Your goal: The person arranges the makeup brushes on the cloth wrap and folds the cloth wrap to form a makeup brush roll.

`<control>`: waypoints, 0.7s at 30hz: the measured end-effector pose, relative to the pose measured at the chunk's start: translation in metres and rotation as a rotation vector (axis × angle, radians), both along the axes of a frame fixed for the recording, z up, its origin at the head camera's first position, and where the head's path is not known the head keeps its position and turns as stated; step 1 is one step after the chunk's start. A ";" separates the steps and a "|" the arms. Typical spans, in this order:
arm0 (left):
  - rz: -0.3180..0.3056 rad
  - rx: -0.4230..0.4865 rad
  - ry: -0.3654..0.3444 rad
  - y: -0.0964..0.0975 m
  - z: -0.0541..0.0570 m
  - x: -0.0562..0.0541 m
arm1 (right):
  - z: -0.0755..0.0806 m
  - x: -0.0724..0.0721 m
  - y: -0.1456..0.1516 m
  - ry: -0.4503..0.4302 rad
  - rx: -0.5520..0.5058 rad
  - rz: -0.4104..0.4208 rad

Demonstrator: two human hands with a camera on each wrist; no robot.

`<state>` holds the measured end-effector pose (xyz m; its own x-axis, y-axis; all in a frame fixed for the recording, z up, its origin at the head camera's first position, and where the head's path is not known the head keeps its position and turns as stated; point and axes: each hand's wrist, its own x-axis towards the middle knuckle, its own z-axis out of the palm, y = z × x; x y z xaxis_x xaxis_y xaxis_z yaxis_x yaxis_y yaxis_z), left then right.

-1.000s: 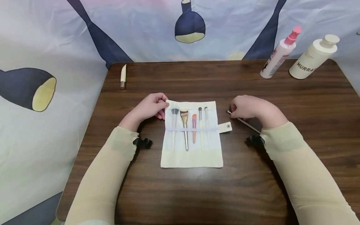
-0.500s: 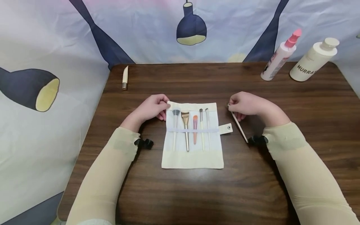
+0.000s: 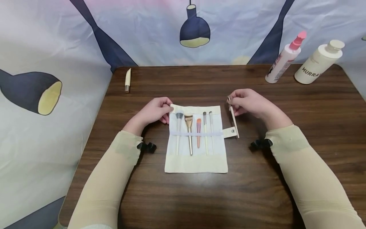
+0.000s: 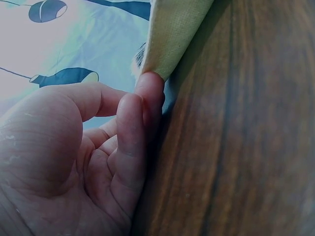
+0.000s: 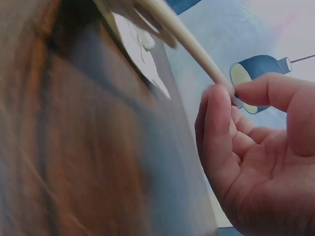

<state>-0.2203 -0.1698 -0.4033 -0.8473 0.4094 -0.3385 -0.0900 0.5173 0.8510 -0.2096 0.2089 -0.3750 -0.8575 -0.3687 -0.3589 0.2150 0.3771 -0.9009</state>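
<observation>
A cream cloth brush roll (image 3: 196, 163) lies unrolled on the wooden table, with several makeup brushes upright under its elastic band. Among them are a wide flat brush (image 3: 188, 120) and a short orange-tipped brush (image 3: 198, 125). My left hand (image 3: 152, 112) pinches the roll's upper left corner; the left wrist view shows thumb and finger on the cloth edge (image 4: 172, 39). Right of the roll, my right hand (image 3: 248, 102) pinches a slim makeup brush (image 3: 233, 120) near its head, which the fingers partly cover. Its handle slants down across the snap tab (image 3: 229, 132).
A cream tapered object with a metal band (image 3: 127, 81) lies at the back left. At the back right stand a pink-topped bottle (image 3: 281, 63) and a white bottle (image 3: 317, 65). Printed fabric (image 3: 154, 38) hangs behind the table.
My right hand has lifted the slim brush, swung its handle round, and brought it leftward to the snap tab. The left hand stays on the roll's corner.
</observation>
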 end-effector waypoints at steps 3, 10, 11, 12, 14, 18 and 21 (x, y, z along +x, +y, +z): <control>0.004 -0.003 0.020 0.000 -0.002 0.002 | -0.006 0.000 -0.002 -0.018 -0.091 -0.038; 0.004 -0.003 -0.006 0.001 -0.005 0.004 | -0.011 0.003 -0.005 -0.046 -0.246 -0.137; 0.003 -0.004 -0.005 0.001 -0.005 0.004 | -0.012 0.003 -0.006 -0.048 -0.268 -0.154; 0.005 -0.003 0.000 0.001 -0.005 0.003 | -0.013 0.002 -0.008 -0.045 -0.288 -0.167; 0.007 -0.002 0.024 0.000 -0.003 0.002 | -0.014 0.001 -0.013 -0.031 -0.314 -0.182; 0.014 0.006 0.039 0.001 0.000 0.001 | -0.019 0.000 -0.021 -0.008 -0.306 -0.201; 0.009 0.006 0.010 0.002 0.000 0.002 | -0.021 0.002 -0.025 -0.016 -0.294 -0.223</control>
